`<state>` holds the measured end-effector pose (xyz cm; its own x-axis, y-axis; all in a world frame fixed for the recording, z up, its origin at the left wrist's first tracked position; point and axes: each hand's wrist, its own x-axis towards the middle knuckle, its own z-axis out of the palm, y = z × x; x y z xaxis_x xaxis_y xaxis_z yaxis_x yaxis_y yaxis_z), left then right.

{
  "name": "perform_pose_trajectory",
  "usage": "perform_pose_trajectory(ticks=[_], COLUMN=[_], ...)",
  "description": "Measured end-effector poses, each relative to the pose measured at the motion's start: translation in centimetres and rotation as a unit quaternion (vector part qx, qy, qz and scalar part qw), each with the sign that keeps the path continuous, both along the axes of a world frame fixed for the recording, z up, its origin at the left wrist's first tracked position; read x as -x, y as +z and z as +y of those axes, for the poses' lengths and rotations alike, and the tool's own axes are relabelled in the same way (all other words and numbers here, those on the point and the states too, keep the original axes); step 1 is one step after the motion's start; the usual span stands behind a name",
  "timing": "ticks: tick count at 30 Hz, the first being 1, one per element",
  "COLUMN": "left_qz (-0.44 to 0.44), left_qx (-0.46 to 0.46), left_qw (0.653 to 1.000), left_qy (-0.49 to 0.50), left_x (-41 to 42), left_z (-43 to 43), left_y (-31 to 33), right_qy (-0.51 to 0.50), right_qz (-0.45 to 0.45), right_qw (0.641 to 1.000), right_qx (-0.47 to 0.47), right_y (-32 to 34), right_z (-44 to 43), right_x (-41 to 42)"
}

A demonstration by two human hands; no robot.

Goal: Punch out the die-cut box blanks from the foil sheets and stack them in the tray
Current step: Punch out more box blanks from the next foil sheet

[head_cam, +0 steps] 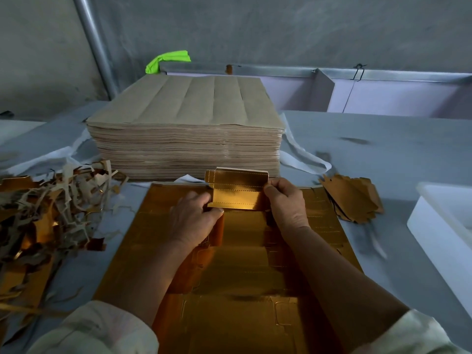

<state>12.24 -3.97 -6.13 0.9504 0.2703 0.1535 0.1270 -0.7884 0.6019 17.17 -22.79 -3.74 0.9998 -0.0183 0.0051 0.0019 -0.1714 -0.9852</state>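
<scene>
A gold foil sheet (245, 264) lies flat on the grey table in front of me, with die-cut outlines pressed into it. At its far edge a gold box blank (237, 190) is raised off the sheet, held between both hands. My left hand (194, 218) pinches the blank's left end. My right hand (286, 203) pinches its right end with thumb and fingers. A fanned pile of punched blanks (352, 200) lies on the table to the right. The white tray (444, 226) stands at the right edge, its inside mostly out of view.
A tall stack of sheets (186, 129), brown side up, stands just behind the foil sheet. A heap of gold and brown offcut strips (46, 215) covers the left of the table. White strapping (304, 157) trails beside the stack. A partitioned bin (357, 93) runs along the back.
</scene>
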Motion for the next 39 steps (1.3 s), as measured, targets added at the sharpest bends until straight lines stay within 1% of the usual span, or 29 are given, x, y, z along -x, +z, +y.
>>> perform_pose_trajectory(ticks=[6,10,13,16,21,25,30,34,37,39], left_qz=[-0.001,-0.007,-0.009,-0.014,-0.010,-0.011,-0.018,-0.023,-0.025,-0.026], left_qx=[0.023,0.032,0.031,0.040,0.051,0.061,0.062,0.068,0.073,0.081], left_qw=[1.000,0.999,0.999,0.999,0.999,0.998,0.998,0.997,0.997,0.996], left_qy=[0.007,0.007,0.011,0.014,0.012,0.017,0.018,0.025,0.029,0.029], left_x=[0.1,0.1,0.1,0.2,0.4,0.4,0.3,0.3,0.3,0.4], left_z=[0.0,0.0,-0.1,0.0,-0.2,-0.1,-0.3,-0.2,-0.3,-0.3], left_y=[0.0,0.1,0.1,0.2,0.3,0.3,0.3,0.4,0.4,0.3], right_qy=[-0.003,-0.014,-0.039,-0.068,-0.146,-0.231,-0.314,-0.331,-0.324,-0.316], right_qz=[-0.009,0.025,0.016,0.016,0.027,0.048,0.092,0.128,0.125,0.124], right_qw=[0.998,0.999,0.998,0.997,0.989,0.971,0.945,0.935,0.938,0.940], right_qx=[0.064,0.034,0.052,0.035,-0.003,-0.035,-0.012,0.010,0.015,0.034], right_y=[0.7,0.9,1.1,1.2,1.6,1.4,0.4,-0.1,-0.3,-0.4], right_z=[-0.9,-2.1,-3.4,-5.1,-8.6,-11.6,-14.6,-15.1,-15.1,-15.0], right_x=[-0.4,-0.1,0.0,0.1,-0.1,-0.8,-2.1,-2.5,-2.6,-2.6])
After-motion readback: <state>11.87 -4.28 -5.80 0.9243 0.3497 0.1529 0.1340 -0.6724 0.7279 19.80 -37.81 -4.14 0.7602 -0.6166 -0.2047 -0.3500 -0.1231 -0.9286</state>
